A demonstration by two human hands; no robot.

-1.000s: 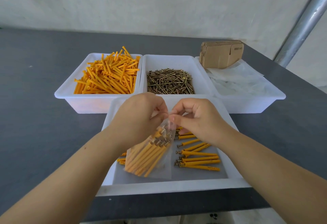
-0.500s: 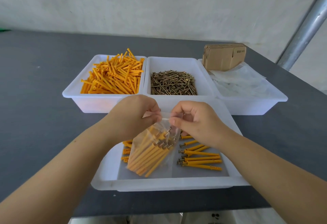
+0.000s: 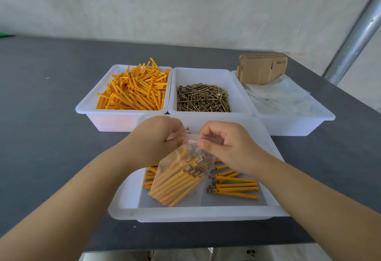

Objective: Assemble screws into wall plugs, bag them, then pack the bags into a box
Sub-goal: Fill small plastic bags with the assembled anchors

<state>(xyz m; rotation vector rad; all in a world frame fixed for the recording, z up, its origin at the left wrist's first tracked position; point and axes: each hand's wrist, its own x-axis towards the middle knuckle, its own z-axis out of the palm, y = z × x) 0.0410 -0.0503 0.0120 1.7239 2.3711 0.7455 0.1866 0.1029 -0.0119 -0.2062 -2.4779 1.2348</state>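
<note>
Pinching bag [image 3: 181,178], unreadable box [image 3: 261,68] print

text: dark print on flattened cardboard boxes [image 3: 261,68] | too small to read

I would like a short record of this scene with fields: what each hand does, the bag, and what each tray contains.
left hand: pinches the bag's top edge
right hand: pinches the same edge
bag: clear, filled with assembled orange plugs, held over the near tray
near tray: loose assembled plugs
far left tray: orange wall plugs
middle tray: screws
right tray: empty bags, flat cardboard boxes
</note>
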